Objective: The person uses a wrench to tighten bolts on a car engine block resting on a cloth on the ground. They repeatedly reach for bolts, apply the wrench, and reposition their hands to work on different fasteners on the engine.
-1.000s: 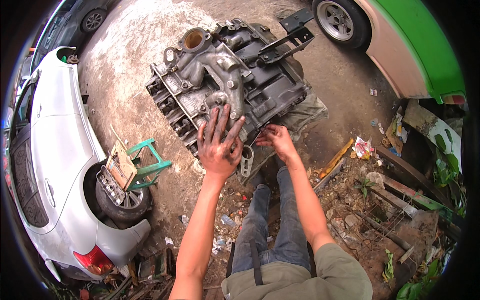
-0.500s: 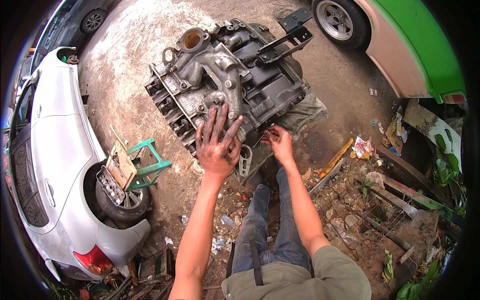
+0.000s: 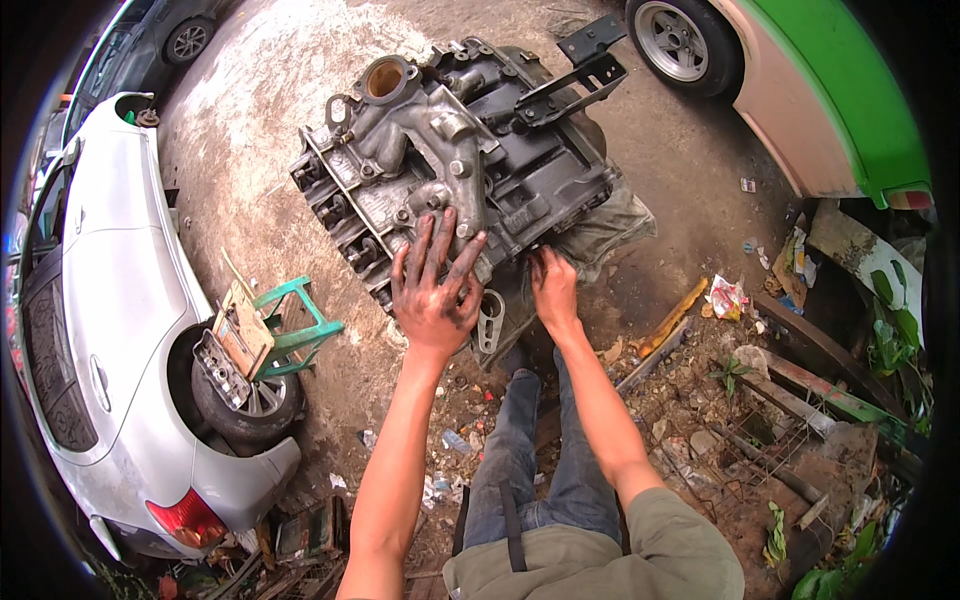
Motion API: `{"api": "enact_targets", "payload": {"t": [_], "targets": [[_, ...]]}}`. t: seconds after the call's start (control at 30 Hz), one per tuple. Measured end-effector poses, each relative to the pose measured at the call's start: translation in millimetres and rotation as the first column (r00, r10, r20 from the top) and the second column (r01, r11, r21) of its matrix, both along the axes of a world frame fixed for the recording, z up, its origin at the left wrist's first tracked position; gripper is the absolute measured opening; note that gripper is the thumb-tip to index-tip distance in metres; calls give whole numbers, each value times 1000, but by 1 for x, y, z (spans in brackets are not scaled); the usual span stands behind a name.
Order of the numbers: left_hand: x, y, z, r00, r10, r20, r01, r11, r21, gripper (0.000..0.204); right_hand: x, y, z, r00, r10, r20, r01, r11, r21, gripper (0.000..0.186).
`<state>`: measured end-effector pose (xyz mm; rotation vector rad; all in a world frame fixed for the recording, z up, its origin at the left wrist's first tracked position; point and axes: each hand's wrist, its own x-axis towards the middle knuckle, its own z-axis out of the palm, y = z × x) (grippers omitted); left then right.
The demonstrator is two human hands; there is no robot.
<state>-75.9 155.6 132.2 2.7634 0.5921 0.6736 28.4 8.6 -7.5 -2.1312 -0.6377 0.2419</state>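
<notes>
The manifold (image 3: 464, 195) sits on the engine (image 3: 540, 180), bolts showing; near-edge work seems unfinished. Left hand (image 3: 437, 300) lies spread; right hand's (image 3: 555, 292) grip, I cannot tell.

right hand (image 3: 555, 290): grasp hidden | green vehicle (image 3: 840, 90): cut off, top edge | dark car (image 3: 145, 40): likewise

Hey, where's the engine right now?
The engine is at upper centre in the head view, with the left hand on it, the right hand at its near edge, and the green stool lower left.
</notes>
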Motion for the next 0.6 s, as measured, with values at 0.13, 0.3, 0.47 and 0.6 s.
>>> {"api": "enact_targets", "payload": {"t": [0.13, 0.3, 0.47, 0.6], "targets": [[0, 0, 1, 1000, 4, 0, -4, 1000, -2, 59, 1, 0, 2, 999, 16, 47, -14, 999, -38, 21], [0, -1, 1, 1000, 8, 2, -8, 1000, -6, 58, 5, -1, 0, 997, 43, 71, -40, 998, -53, 25], [0, 0, 1, 1000, 7, -8, -7, 1000, -6, 58, 8, -1, -5, 991, 105, -82, -104, 994, 20, 24], [0, -1, 2, 1000, 7, -3, -7, 1000, -2, 58, 20, -5, -6, 276, 356, -893, 315, 844, 434, 14]]}}
